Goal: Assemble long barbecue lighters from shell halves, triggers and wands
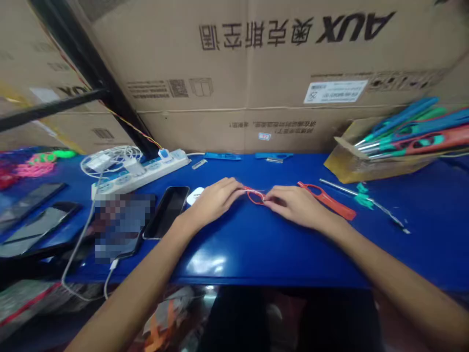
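Both hands meet over the middle of the blue table around a red plastic lighter casing half (pixel 255 197) with a loop-shaped opening. My left hand (pixel 220 196) is closed on its left end, fingertips together. At the right end my right hand (pixel 287 201) pinches the loop's edge; a thin pale wire seems to run between the hands, too fine to make out surely. Beside the right hand lies another red casing half (pixel 328 200). Further right is a thin metal tube (pixel 339 188) with a green trigger-like piece (pixel 362 196) by it.
An open carton (pixel 346 164) of blue and red long lighters stands at the back right. Blue casing pieces (pixel 223 156) lie along the large cardboard box (pixel 234 98). To the left are a power strip (pixel 146 172), coiled white cables (pixel 106 159) and phones (pixel 166 212).
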Motion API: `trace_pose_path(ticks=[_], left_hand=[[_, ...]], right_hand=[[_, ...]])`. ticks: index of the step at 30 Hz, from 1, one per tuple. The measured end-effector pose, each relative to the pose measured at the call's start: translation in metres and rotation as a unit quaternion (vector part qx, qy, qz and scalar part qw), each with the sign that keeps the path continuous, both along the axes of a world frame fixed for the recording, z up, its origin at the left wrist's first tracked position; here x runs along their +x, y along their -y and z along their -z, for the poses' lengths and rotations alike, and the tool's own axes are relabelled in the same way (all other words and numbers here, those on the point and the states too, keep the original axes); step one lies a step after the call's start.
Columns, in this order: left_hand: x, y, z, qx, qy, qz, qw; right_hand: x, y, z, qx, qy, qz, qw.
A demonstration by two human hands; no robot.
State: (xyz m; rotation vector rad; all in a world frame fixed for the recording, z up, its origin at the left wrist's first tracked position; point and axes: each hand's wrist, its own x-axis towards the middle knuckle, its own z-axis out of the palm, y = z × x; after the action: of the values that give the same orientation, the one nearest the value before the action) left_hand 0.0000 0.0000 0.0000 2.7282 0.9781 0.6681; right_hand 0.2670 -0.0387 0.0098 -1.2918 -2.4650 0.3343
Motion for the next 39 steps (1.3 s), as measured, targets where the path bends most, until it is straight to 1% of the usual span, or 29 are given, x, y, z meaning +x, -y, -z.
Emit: trace_pose_path(ticks=[4,8,12,18,21,28,32,39], left_hand=[[0.001,-0.004,0.002,0.017,-0.004,0.023,1.000],[0.001,-0.006,0.003,0.028,-0.016,0.008,0.999],[0.001,-0.008,0.004,0.014,-0.006,0.010,1.000],[-0.003,-0.009,0.006,-0.042,0.010,0.036,0.998],[-0.004,-0.008,0.004,-0.057,0.013,0.038,0.998],[-0.004,-0.006,0.000,-0.050,0.020,0.033,0.998],[-0.001,-0.005,0.003,-0.025,0.007,0.026,0.999],[0.003,-0.005,0.009,-0.043,0.028,0.005,0.999]], right_hand=[[0.006,-0.002,-0.003,-0.003,0.021,-0.024,1.000],[0.013,-0.003,-0.007,-0.015,0.029,-0.062,0.998],[0.015,-0.003,-0.010,-0.020,0.036,-0.057,0.998],[0.011,0.000,-0.014,-0.027,0.047,-0.048,0.997],[0.010,0.001,-0.014,-0.028,0.049,-0.044,0.997],[0.008,0.002,-0.016,-0.038,0.074,-0.024,0.996],[0.010,0.001,-0.018,-0.041,0.071,-0.021,0.996],[0.015,0.000,-0.019,-0.025,0.073,-0.034,0.996]])
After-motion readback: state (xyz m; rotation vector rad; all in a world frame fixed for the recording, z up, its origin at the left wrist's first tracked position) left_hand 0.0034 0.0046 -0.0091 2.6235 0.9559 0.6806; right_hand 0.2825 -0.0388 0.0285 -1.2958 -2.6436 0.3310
